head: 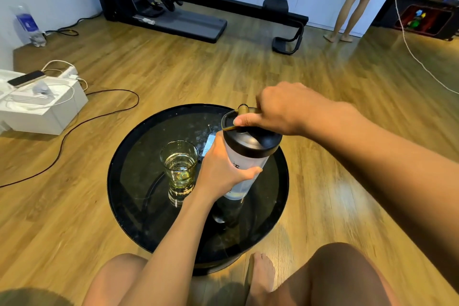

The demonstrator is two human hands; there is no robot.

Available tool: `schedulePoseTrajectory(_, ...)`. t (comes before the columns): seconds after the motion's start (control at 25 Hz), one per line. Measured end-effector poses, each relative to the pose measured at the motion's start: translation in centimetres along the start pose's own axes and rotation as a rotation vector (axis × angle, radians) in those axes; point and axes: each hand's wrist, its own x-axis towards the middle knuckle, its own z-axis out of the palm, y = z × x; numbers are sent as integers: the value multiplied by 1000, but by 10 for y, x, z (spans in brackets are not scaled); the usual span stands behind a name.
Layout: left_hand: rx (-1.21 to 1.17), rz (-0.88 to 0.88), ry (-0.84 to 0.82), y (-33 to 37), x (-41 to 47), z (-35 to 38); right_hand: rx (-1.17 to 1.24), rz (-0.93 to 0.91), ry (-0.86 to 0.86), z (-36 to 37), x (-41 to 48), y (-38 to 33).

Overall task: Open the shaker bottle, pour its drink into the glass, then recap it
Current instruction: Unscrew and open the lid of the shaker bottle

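A frosted shaker bottle [244,166] with a black lid [250,143] stands upright on a round black glass table [139,206]. My left hand [222,171] wraps around the bottle's body. My right hand [278,109] rests on top of the lid, thumb and fingers pinching the olive flip cap and loop [242,110]. Just left of the bottle a clear glass [179,169] holds a yellowish drink, about half full.
A white box [42,104] with a phone and cables sits on the wooden floor at the left, and a black cable trails toward the table. A rowing machine [198,15] stands behind. A person stands at the back right. My knees are below the table.
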Motion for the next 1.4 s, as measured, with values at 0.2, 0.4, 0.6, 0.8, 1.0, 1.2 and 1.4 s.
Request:
schedulePoseTrajectory(0.2,23,-21,-12,-1,1,-1,134,-159,-5,-12,-2,15)
schedulePoseTrajectory(0.4,7,-5,14,3,-1,-2,147,-280,154,1,2,10)
schedulePoseTrajectory(0.6,10,-3,9,3,0,-2,154,-6,135,8,1,14)
schedulePoseTrajectory(0.8,-11,-1,15,2,0,-2,209,-157,4,-9,0,15)
schedulePoseTrajectory(1.0,-2,-11,9,1,1,-2,51,-55,33,-2,4,11)
schedulePoseTrajectory(1.2,-23,-14,14,2,1,-2,246,-196,65,-8,3,12)
schedulePoseTrajectory(1.4,-17,-16,11,1,1,-2,72,-128,-7,1,6,10)
